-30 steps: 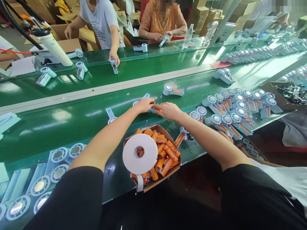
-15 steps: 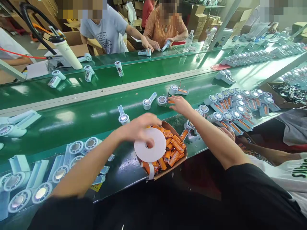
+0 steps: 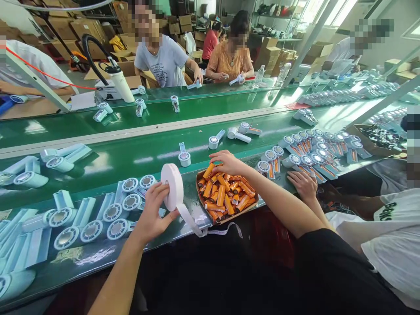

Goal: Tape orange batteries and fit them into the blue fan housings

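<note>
My left hand (image 3: pixel 155 215) is closed on a roll of white tape (image 3: pixel 173 188), held upright left of the battery box. A loose tail of tape (image 3: pixel 190 221) hangs from the roll across the table's front edge. My right hand (image 3: pixel 226 162) reaches over the far side of a shallow cardboard box (image 3: pixel 200 202) full of orange wrapped battery cells (image 3: pixel 221 194). Its fingers are curved and apart near the cells at the back rim; nothing shows gripped between them. Beyond, on the green belt, a light blue round-headed plastic housing (image 3: pixel 238 134) lies turned over.
Light blue housings (image 3: pixel 113 212) crowd the left table. Housings fitted with orange cells (image 3: pixel 306 159) stand in rows at right. A co-worker's hand (image 3: pixel 303 183) rests at the table edge on my right. Other people work across the green belt (image 3: pixel 144 148). A bin of dark parts (image 3: pixel 377 138) is far right.
My left hand has lifted the tape roll off the battery box and moved it left. My right hand has drawn back from a housing on the belt to the box. The view has shifted.
</note>
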`<state>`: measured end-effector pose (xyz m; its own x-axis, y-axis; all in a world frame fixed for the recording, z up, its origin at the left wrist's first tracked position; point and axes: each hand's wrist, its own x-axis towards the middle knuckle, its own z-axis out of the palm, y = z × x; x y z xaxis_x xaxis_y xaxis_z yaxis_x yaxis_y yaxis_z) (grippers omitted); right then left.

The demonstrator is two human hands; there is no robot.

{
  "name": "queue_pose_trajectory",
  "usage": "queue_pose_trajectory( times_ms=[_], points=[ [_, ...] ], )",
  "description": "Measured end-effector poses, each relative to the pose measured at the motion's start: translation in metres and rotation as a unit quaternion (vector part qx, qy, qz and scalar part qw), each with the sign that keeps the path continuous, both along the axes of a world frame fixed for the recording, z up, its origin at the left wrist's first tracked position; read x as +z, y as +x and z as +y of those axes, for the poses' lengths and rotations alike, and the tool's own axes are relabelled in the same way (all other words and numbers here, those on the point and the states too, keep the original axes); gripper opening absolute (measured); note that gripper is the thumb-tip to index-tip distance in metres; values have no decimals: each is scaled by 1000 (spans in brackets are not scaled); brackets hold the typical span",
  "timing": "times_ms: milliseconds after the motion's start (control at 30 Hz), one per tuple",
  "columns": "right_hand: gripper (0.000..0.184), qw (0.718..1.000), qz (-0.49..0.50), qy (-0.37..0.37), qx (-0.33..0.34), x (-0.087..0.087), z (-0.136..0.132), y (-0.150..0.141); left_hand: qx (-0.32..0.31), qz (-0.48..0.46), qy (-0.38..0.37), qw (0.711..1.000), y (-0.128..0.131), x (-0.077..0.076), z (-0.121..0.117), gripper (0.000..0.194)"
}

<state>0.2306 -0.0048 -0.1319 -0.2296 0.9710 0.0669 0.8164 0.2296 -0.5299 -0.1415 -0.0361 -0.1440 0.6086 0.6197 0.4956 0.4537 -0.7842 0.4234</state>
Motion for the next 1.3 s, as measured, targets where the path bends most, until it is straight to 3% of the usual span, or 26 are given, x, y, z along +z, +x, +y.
queue_pose_trajectory(
  times_ms=[67,133,233,267,333,433,600,900,1067,1200,1300],
  points=[
    [22,997,47,48,-24,7,-14,-2,8,13,-10,1000,-6,-4,-12,45],
    [24,983,159,83,-28,14,-30,-6,4,20,-10,1000,-6,-5,-21,43],
    [29,951,307,28,-34,24,-47,-14,1,25,-6,1000,3,-7,-28,46],
    [28,956,288,-8,-52,26,-49,-16,4,28,-10,1000,7,-8,-28,47],
    [25,980,154,-65,-105,28,-49,-20,9,35,-23,999,15,-12,-28,47],
    [19,981,-24,-85,-173,25,-45,-24,5,36,-34,999,26,-18,-29,50],
    [21,974,-80,-42,-210,11,-53,-38,8,45,-33,998,36,-21,-34,52],
    [18,957,-57,-2,-286,-3,-54,-24,56,44,1,997,37,-23,-36,51],
    [13,967,-54,54,-243,0,-77,-33,71,32,20,997,37,-24,-39,50],
    [18,966,20,136,-218,-4,-102,-18,67,23,38,997,34,-23,-41,50],
    [14,967,62,111,-221,-17,-108,-5,62,19,30,997,40,-24,-41,51]
  ],
)
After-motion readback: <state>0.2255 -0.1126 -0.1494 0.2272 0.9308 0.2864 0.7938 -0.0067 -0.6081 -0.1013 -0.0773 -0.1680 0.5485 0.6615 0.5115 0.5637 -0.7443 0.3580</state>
